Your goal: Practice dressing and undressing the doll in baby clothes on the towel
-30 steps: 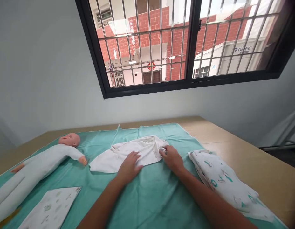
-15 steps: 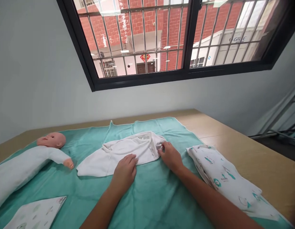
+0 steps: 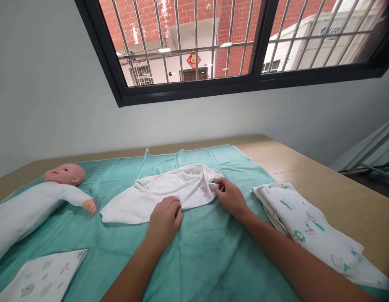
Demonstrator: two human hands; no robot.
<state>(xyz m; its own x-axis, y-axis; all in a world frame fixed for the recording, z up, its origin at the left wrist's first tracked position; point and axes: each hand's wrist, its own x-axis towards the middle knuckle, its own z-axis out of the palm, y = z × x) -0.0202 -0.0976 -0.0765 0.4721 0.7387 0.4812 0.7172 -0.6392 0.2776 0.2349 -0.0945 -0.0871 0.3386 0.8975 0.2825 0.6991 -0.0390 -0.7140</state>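
A white cloth garment (image 3: 169,191), bunched at its right end, lies across a teal blanket (image 3: 200,260). Thumb and fingers of my right hand (image 3: 230,197) pinch the garment's right end, near its gathered opening. My left hand (image 3: 164,220) sits at the garment's lower edge, touching or nearly touching it. Its fingers are curled together, and what is beneath them is hidden. Left of the garment lies a baby doll (image 3: 64,174) on its back, dressed in white, with one arm reaching toward the cloth.
A folded white cloth with green prints (image 3: 307,226) rests at the right, partly on the wooden table (image 3: 345,191). Another printed cloth (image 3: 43,277) lies at lower left. Behind the table stand a wall and a barred window (image 3: 188,50). A metal frame (image 3: 370,155) is at far right.
The view has tilted down slightly. My left hand has drawn back a little toward the garment's edge, its fingers curling. My right hand keeps its pinch on the right end.
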